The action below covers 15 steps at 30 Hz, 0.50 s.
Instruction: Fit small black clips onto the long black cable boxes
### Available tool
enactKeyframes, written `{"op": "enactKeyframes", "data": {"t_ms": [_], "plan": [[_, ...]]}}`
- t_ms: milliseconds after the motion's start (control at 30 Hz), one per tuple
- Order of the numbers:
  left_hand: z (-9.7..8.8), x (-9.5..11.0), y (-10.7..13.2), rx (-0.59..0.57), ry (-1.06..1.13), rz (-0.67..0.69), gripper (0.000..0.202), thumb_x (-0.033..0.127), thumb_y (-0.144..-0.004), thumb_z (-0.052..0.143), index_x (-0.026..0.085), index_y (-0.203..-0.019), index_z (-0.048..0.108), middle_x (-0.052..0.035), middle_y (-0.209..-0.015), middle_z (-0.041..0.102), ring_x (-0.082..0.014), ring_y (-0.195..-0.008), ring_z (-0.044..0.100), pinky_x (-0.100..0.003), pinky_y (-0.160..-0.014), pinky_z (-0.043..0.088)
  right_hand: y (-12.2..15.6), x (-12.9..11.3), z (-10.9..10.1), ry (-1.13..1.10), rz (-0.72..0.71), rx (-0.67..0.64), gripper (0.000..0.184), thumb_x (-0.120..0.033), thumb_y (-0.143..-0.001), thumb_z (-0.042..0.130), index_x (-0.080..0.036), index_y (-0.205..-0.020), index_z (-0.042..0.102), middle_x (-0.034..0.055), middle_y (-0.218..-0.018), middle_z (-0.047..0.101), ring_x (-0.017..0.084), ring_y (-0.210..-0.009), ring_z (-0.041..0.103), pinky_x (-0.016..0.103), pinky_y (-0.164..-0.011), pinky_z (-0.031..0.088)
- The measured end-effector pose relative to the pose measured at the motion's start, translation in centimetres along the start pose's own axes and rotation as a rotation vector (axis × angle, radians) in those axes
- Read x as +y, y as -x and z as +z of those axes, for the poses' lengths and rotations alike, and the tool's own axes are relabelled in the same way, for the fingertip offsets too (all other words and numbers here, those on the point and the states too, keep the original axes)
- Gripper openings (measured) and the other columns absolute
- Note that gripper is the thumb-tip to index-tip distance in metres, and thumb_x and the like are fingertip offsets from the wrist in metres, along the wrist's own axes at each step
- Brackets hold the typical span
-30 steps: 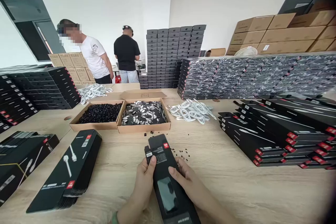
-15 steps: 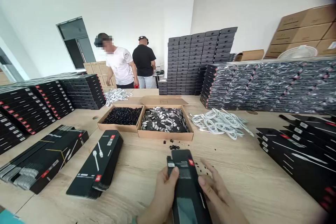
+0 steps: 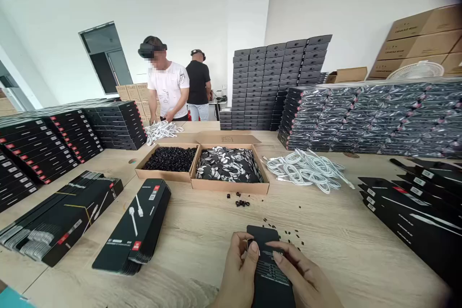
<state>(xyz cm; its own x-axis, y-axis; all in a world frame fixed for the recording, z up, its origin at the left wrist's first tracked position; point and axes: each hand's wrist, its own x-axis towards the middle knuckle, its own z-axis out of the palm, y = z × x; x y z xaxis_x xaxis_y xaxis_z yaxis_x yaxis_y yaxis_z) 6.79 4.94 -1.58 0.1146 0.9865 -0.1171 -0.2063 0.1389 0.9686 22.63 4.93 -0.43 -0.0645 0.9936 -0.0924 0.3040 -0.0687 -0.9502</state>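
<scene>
Low in the head view, my left hand (image 3: 238,269) grips the left edge of a black cable box (image 3: 270,286), its thumb on the printed face. My right hand (image 3: 305,272) holds the same box from the right, with fingers curled over its edge. Small white print covers the face towards me, and a flap stands up at the far end. The box's near end is cut off by the frame. Small black bits (image 3: 288,233) are scattered on the table just beyond my hands, and several black rings (image 3: 241,202) lie a little farther off.
Two open cartons hold black rings (image 3: 168,160) and black-and-white pieces (image 3: 229,166). White cables (image 3: 306,169) lie right of them. Flat black boxes (image 3: 135,231) are piled at left, more (image 3: 407,211) at right. Tall box stacks (image 3: 277,82) stand behind. A co-worker (image 3: 168,86) handles cables across the table.
The box has been turned in my hands: a face with small print replaces the one with the window and red logo. The co-worker in white now reaches both hands to the far cables.
</scene>
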Motion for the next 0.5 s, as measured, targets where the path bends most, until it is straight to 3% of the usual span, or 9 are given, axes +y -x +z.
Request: {"op": "enactKeyframes", "data": {"t_ms": [100,267,400,500], "plan": [[-0.1,0.0,0.0,-0.007,-0.054,0.065,0.043,0.062,-0.085,0.045,0.019,-0.089,0.050,-0.0001,-0.082,0.045,-0.0169,-0.081,0.042,-0.032,-0.078,0.036,0.0,-0.6,-0.4,0.017,-0.025,-0.001,0.041,-0.061,-0.079,0.057,-0.028,-0.100,0.069,0.0044,-0.106,0.071,0.031,-0.104,0.061,0.038,-0.092,0.049],[0.0,0.0,0.1,-0.028,-0.022,0.064,0.042,0.061,-0.085,0.046,0.019,-0.087,0.050,0.0001,-0.081,0.044,-0.0169,-0.079,0.039,-0.031,-0.076,0.035,-0.1,-0.7,-0.3,-0.065,0.004,0.013,0.043,-0.063,-0.078,0.056,-0.024,-0.089,0.070,0.0056,-0.091,0.072,0.032,-0.096,0.064,0.037,-0.081,0.054],[0.1,-0.3,-0.2,0.004,0.023,0.063,0.043,0.062,-0.083,0.050,0.019,-0.088,0.051,-0.0006,-0.083,0.046,-0.0176,-0.081,0.041,-0.031,-0.078,0.036,0.0,0.0,0.7,-0.225,0.033,0.125,0.044,-0.061,-0.076,0.063,-0.026,-0.102,0.062,0.0066,-0.103,0.071,0.032,-0.110,0.060,0.038,-0.085,0.053],[0.2,-0.5,-0.3,0.044,0.055,0.081,0.041,0.061,-0.082,0.052,0.020,-0.090,0.052,-0.0015,-0.085,0.050,-0.0184,-0.084,0.044,-0.031,-0.080,0.037,0.2,0.3,1.6,-0.333,0.061,0.179,0.047,-0.062,-0.077,0.061,-0.027,-0.108,0.054,0.0079,-0.108,0.069,0.030,-0.107,0.062,0.038,-0.085,0.054]]}}
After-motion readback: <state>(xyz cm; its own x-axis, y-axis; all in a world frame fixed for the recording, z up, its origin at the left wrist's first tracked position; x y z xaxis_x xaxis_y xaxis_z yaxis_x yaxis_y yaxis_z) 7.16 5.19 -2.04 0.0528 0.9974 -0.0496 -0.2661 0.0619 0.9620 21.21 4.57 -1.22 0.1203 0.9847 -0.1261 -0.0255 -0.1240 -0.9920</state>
